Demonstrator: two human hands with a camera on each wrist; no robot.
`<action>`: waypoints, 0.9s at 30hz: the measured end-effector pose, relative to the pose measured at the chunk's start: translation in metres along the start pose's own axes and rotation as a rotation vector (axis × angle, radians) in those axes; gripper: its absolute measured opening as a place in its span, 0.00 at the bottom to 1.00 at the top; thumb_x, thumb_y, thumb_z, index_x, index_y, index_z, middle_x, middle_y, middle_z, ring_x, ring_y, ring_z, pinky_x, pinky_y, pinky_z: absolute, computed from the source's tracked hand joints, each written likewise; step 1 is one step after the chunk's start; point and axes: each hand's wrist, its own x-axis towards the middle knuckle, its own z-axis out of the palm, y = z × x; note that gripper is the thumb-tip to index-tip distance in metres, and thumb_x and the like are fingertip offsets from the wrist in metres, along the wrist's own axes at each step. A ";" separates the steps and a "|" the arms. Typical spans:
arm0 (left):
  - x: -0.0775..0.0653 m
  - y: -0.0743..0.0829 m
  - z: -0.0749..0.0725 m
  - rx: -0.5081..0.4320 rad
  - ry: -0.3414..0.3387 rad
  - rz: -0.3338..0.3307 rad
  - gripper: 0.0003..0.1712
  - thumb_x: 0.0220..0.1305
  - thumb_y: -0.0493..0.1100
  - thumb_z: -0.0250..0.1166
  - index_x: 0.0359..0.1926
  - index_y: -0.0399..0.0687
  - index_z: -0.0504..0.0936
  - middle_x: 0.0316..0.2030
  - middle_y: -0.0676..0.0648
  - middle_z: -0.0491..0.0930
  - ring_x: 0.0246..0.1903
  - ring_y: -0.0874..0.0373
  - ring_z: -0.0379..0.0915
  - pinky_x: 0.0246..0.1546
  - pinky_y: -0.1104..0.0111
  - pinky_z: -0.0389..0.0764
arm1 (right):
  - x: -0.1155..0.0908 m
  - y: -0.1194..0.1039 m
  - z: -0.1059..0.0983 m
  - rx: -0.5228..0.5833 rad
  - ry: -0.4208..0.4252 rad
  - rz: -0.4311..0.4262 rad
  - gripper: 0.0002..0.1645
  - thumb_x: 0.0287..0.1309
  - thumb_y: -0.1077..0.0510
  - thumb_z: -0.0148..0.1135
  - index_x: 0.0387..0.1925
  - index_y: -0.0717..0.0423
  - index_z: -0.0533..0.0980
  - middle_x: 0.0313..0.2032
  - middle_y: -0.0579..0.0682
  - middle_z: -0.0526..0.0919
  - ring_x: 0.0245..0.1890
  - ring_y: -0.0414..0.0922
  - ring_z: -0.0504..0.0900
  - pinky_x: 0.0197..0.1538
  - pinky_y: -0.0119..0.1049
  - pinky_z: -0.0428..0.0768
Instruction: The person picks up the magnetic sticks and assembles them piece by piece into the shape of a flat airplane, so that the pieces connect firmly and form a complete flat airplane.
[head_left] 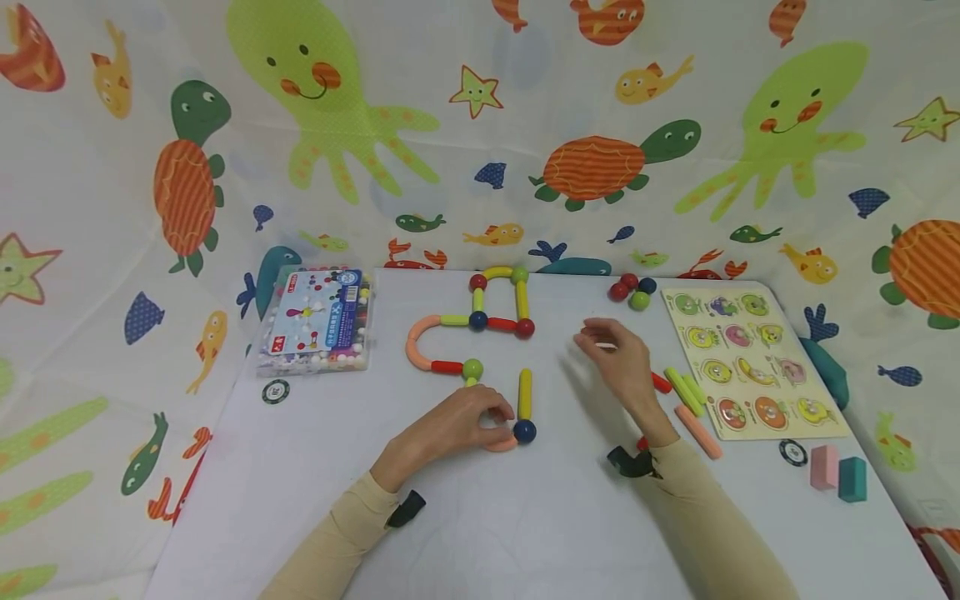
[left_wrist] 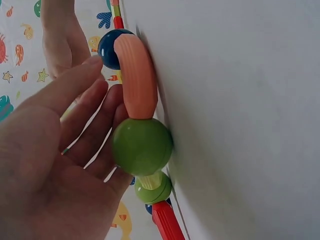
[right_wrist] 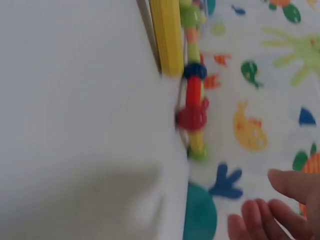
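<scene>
On the table lies a figure of magnetic rods and balls. Its lower part has a blue ball [head_left: 525,431] with a yellow rod [head_left: 525,393] pointing away from the person. A curved orange rod [left_wrist: 140,75] links that ball to a green ball [left_wrist: 142,146]. My left hand [head_left: 468,421] is beside this part, thumb tip right at the blue ball, the other fingers loosely bent behind the curved rod. Right of the figure, my right hand [head_left: 619,362] hovers over the table with loosely curled fingers and nothing in them.
A clear box [head_left: 315,321] of beads stands back left. Loose balls [head_left: 630,290] lie back right, near a fruit puzzle board [head_left: 753,358]. Several loose rods [head_left: 697,430] lie around the right forearm. Pink [head_left: 824,467] and teal [head_left: 852,479] blocks stand front right.
</scene>
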 end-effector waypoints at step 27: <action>0.017 0.004 0.002 -0.037 0.101 -0.002 0.15 0.67 0.42 0.69 0.54 0.47 0.83 0.45 0.54 0.84 0.47 0.61 0.79 0.54 0.66 0.81 | 0.094 0.062 -0.051 -0.021 0.220 0.360 0.28 0.69 0.50 0.62 0.67 0.55 0.74 0.66 0.57 0.75 0.65 0.52 0.72 0.67 0.46 0.74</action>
